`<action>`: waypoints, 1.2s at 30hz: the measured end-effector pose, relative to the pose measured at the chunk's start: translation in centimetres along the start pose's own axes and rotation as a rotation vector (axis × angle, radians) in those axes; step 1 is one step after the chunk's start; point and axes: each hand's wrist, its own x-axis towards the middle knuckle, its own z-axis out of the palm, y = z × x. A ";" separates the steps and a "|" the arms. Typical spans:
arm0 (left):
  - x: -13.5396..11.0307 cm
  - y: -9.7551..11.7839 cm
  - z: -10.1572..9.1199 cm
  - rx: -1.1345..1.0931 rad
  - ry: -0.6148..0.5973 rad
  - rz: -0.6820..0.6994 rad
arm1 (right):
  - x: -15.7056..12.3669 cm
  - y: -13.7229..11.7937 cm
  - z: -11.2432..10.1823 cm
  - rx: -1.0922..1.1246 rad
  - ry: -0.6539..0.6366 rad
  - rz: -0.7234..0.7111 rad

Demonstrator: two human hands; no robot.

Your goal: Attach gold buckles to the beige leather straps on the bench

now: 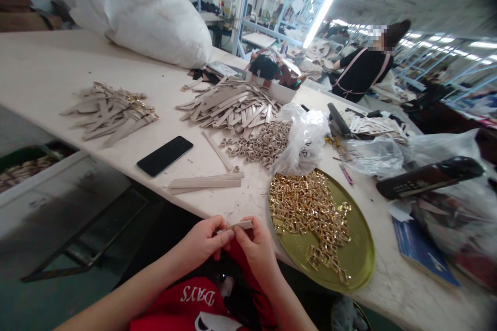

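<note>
Both hands meet in front of me, just off the table's front edge, on a short beige strap [244, 225]. My left hand [207, 242] pinches its left part between thumb and fingers. My right hand [254, 245] grips it close by, and the strap's flat end shows above the right fingers. Whether a buckle sits on it is hidden by the fingertips. A stack of flat beige strips [205, 182] lies beyond the hands. To the right, a round gold tray [363, 248] holds many gold buckles [310, 204]. Small beige loops [264, 145] are heaped farther back.
A black phone [165, 156] lies left of the strips. Behind it are a pile of straps with gold buckles [112, 111] and a larger strap pile [233, 106]. Clear plastic bags [303, 134], a dark bottle [429, 176] and a big white sack [143, 15] stand around. A person [365, 67] works beyond.
</note>
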 end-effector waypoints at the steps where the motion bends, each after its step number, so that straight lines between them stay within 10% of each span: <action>1: 0.3 0.0 -0.1 -0.007 -0.001 -0.003 | 0.1 -0.1 -0.1 0.018 -0.016 -0.005; 9: 2.5 0.2 -0.1 -0.020 0.022 0.045 | 2.2 -1.6 -2.8 -0.204 -0.139 -0.171; 16: 4.0 0.5 -0.8 -0.033 0.151 -0.016 | 9.6 -2.9 -7.8 -0.668 0.194 -0.385; 24: 4.5 -0.2 -1.0 -0.077 0.143 -0.001 | 18.0 -4.1 -6.5 -1.245 0.260 -0.342; 36: 3.6 -0.3 -0.7 -0.064 0.136 -0.026 | 17.9 -3.0 -8.7 -1.343 0.167 -0.280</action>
